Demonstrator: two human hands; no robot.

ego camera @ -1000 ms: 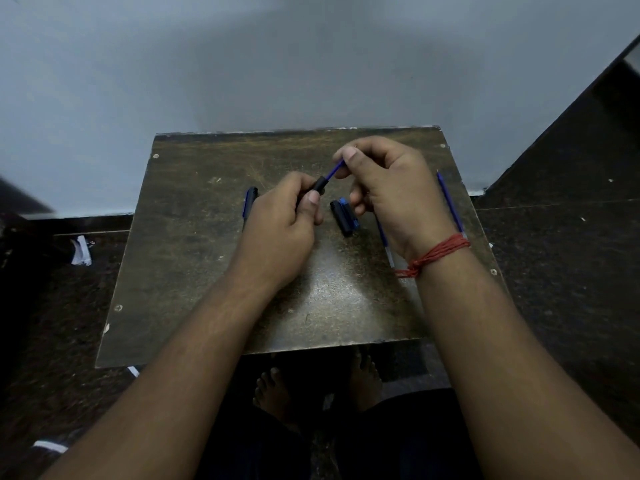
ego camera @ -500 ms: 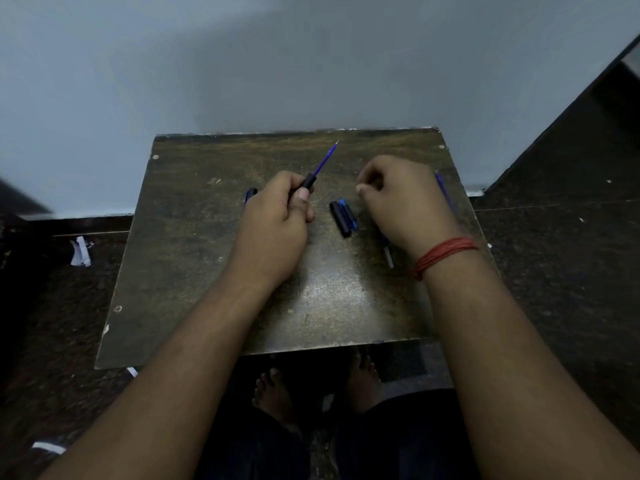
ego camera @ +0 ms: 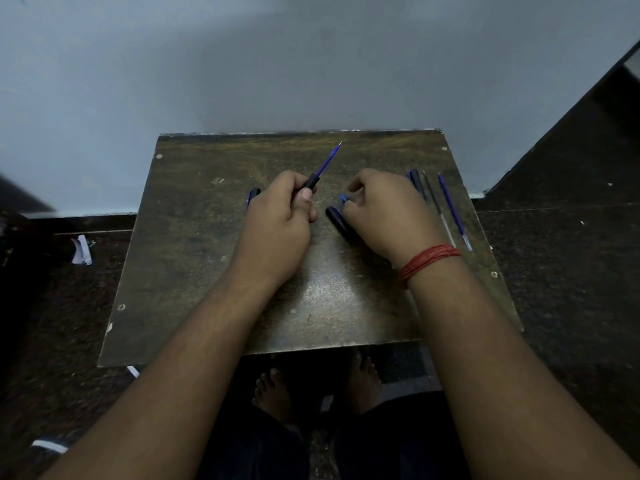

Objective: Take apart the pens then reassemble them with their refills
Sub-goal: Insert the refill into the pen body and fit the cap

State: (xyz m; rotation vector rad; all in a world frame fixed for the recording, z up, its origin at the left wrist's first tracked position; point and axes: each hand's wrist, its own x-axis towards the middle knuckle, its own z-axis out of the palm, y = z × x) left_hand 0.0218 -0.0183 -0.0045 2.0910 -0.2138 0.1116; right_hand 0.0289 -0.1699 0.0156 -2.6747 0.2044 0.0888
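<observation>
My left hand point(ego camera: 277, 223) is closed around a black pen barrel point(ego camera: 311, 182), and a blue refill point(ego camera: 327, 161) sticks out of the barrel toward the far right. My right hand point(ego camera: 391, 213) rests on the small brown table point(ego camera: 194, 258), its fingertips pinched on a short blue pen part point(ego camera: 343, 198). A black cap-like part point(ego camera: 337, 221) lies just left of that hand. Another dark pen part point(ego camera: 252, 196) peeks out behind my left hand. Right of my right hand lie a dark barrel point(ego camera: 417, 181) and two loose refills point(ego camera: 437, 206) point(ego camera: 454, 213).
A pale wall stands right behind the table's far edge. Dark speckled floor surrounds the table, with scraps of white paper point(ego camera: 81, 249) on the left. My bare feet point(ego camera: 277, 393) show under the near edge.
My right hand has let go of the refill's tip and dropped to the table onto the loose blue part. My left hand still holds the barrel, now with the refill free.
</observation>
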